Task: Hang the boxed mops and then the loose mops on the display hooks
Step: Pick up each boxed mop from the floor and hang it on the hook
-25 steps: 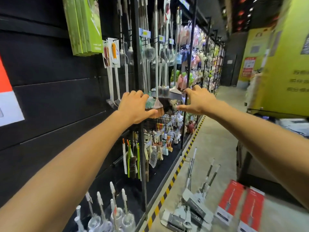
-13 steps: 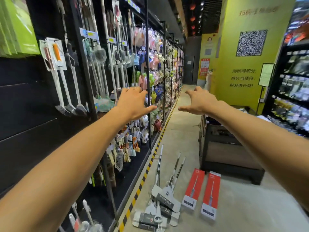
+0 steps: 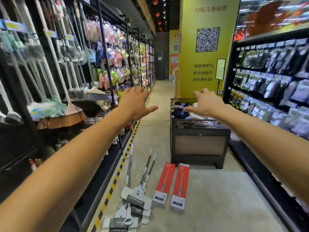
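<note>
Mops lie on the aisle floor, none yet hung. The two boxed mops (image 3: 172, 184), in red cartons, lie side by side with long axes running up the aisle, white label ends nearest; that print is too small to read. Just left, the loose mops (image 3: 135, 195) lie overlapping, handles pointing up the aisle, heads nearest and partly cut off below. The left hand (image 3: 135, 104) and right hand (image 3: 206, 104) reach forward apart, fingers spread, holding nothing. The yellow pillar (image 3: 209, 64) bears a QR code and Chinese writing. The hanging rack (image 3: 70, 67) at left is blurred.
</note>
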